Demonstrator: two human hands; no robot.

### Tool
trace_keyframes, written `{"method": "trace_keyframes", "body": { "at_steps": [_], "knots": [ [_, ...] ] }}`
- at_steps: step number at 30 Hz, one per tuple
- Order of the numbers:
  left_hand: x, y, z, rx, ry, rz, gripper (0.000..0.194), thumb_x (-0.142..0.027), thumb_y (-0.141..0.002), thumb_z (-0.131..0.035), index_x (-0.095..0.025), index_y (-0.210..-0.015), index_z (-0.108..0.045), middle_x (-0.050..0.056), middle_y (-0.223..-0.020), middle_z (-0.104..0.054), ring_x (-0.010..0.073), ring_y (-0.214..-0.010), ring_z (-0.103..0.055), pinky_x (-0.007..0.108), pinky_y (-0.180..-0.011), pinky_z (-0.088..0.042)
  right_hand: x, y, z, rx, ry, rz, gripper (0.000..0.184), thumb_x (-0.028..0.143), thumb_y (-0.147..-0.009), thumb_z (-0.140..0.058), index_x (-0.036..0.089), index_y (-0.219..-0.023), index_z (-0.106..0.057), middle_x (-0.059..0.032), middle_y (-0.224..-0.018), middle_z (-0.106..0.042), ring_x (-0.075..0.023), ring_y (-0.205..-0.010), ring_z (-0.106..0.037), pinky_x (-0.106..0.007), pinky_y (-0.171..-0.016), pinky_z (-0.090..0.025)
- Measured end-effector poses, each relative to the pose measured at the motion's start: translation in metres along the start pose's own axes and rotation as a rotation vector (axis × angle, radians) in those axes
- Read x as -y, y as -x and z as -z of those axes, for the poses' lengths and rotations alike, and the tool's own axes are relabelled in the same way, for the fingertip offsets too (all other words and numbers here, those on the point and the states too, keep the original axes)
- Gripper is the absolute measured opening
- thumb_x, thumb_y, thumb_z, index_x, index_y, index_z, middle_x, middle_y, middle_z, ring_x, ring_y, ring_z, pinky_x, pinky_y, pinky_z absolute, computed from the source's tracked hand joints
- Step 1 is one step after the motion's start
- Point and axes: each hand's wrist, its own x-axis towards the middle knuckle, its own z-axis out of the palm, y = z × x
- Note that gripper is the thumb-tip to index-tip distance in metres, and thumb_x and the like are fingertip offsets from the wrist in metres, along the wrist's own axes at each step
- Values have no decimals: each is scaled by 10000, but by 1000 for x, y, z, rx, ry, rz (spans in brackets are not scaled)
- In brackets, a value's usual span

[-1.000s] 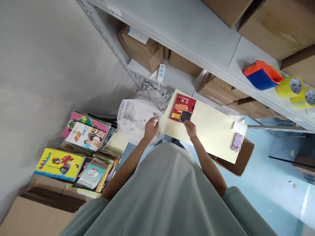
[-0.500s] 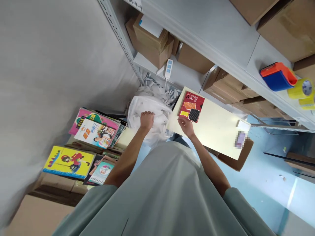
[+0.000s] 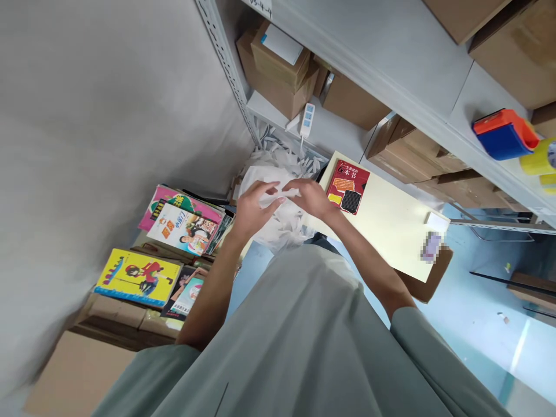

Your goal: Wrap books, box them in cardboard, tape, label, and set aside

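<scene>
Two hands hang close together near the centre of the frame, over the white plastic bag. The left hand has a gap between thumb and fingers; whether the right hand's grip pinches something thin cannot be told, nor whether either hand touches the bag. The bag sits just beside the left end of the cream desk, perhaps so both stay within reach. The red book lies flat, cover up, at that same end, near the right hand, likely for the same reason. At the lower left, picture books lie in piles, apparently to save room.
</scene>
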Motion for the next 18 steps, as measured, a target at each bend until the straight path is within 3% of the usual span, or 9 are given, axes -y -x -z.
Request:
{"method": "trace_keyframes", "body": {
  "at_steps": [3,5,8,12,18],
  "knots": [
    [8,-7,15,-19,-10,114,474,-442,-944,-843,-209,-1348,-756,75,-1266,-780,275,-1169,-737,369,-1084,-565,14,-8,27,-79,-129,-63,186,409,-1067,-754,258,-1104,-857,-27,-1066,-854,-293,-1083,-815,-419,-1061,-609],
    [17,-10,23,33,-24,210,345,-451,-913,-853,-182,-1123,-795,51,-1088,-791,266,-1053,-736,344,-993,-568,18,-6,46,-128,-187,-77,237,459,-1051,-771,232,-1021,-833,-16,-975,-825,-262,-970,-804,-390,-1005,-620],
    [30,-11,34,75,-7,334,358,-517,-863,-858,-174,-902,-764,-3,-836,-711,219,-861,-676,295,-805,-532,14,3,70,-182,-230,-131,337,536,-1029,-792,217,-922,-770,4,-817,-735,-224,-821,-755,-368,-920,-642],
    [48,-13,44,127,-27,405,403,-573,-793,-865,-191,-807,-736,-27,-720,-617,205,-786,-623,271,-683,-471,-4,16,90,-259,-240,-169,447,633,-984,-809,203,-892,-729,3,-770,-677,-220,-824,-723,-357,-831,-664],
    [73,-20,54,296,-75,432,426,-603,-698,-906,-215,-720,-731,-26,-624,-597,228,-735,-644,279,-633,-462,-30,38,118,-402,-223,-191,543,713,-930,-817,173,-918,-758,-37,-867,-734,-246,-909,-754,-375,-802,-686]
  ]
}}
